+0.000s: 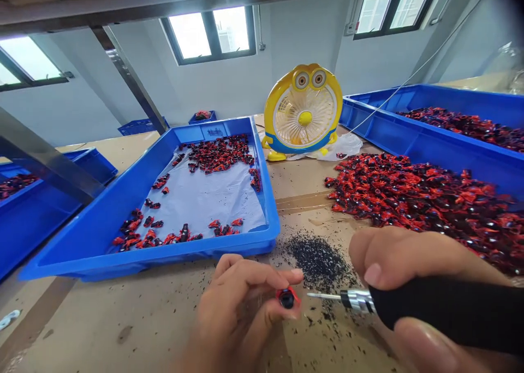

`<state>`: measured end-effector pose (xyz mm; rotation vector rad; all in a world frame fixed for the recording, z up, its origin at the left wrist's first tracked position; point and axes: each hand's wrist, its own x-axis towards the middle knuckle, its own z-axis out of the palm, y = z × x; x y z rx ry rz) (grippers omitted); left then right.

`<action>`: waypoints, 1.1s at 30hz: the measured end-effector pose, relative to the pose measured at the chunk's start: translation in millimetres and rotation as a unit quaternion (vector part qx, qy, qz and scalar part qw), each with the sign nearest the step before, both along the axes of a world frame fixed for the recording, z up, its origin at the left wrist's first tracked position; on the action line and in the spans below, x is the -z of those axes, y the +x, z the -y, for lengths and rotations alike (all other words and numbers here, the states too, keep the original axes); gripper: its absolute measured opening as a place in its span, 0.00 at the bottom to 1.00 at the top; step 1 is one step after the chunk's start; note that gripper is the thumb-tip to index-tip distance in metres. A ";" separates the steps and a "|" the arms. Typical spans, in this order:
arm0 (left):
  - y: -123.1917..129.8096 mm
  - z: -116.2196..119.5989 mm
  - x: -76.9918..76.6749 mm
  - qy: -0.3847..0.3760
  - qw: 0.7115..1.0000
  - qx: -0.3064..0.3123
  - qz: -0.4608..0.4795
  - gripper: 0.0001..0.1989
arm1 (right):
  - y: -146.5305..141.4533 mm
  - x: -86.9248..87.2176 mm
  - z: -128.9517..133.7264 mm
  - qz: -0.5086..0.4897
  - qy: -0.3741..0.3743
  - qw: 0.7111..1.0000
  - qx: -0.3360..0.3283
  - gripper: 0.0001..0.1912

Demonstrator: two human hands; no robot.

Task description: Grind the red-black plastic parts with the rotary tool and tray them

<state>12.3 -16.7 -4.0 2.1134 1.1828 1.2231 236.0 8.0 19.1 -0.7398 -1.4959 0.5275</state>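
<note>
Between the thumb and fingertips of my left hand point(241, 302) is a small red and black part point(286, 298), its round black opening facing me. My right hand point(413, 269) is wrapped round a black-handled screwdriver point(442, 307). The thin metal tip points left and ends just right of the part, apart from it. Behind my hands lies a scatter of small black screws or bits point(319, 258), too small to tell which. A large heap of red and black parts point(409, 193) lies beyond my right hand.
A blue tray point(270, 236) with similar parts on a white sheet stands at the left. Behind it are a yellow fan point(304, 116) and, at the right, another blue tray point(426, 144). A metal post point(135, 84) slants at the left.
</note>
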 end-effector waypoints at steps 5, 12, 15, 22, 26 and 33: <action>4.6 -0.7 -5.4 0.040 0.999 -0.003 -0.007 0.09 | 0.8 -2.3 -4.2 -0.002 -0.002 1.000 -0.014 0.18; 12.0 -1.7 -8.4 0.041 0.999 -0.015 -0.005 0.12 | 13.9 -5.7 -11.8 0.044 0.039 0.997 -0.057 0.12; 13.5 0.0 -6.2 0.033 0.999 -0.012 0.003 0.15 | 14.2 -6.8 -9.5 0.050 -0.011 0.997 -0.059 0.14; 13.7 0.2 -9.0 0.030 0.999 -0.030 -0.008 0.20 | 1.2 -8.7 -2.6 0.032 -0.040 0.998 -0.044 0.15; 13.7 1.1 -6.8 0.028 0.999 -0.042 -0.011 0.18 | 7.8 -7.0 -0.2 0.029 -0.042 0.998 -0.035 0.13; 10.1 2.2 -1.2 0.000 0.999 -0.039 -0.032 0.14 | 21.7 -7.6 7.9 0.016 -0.076 0.996 -0.031 0.09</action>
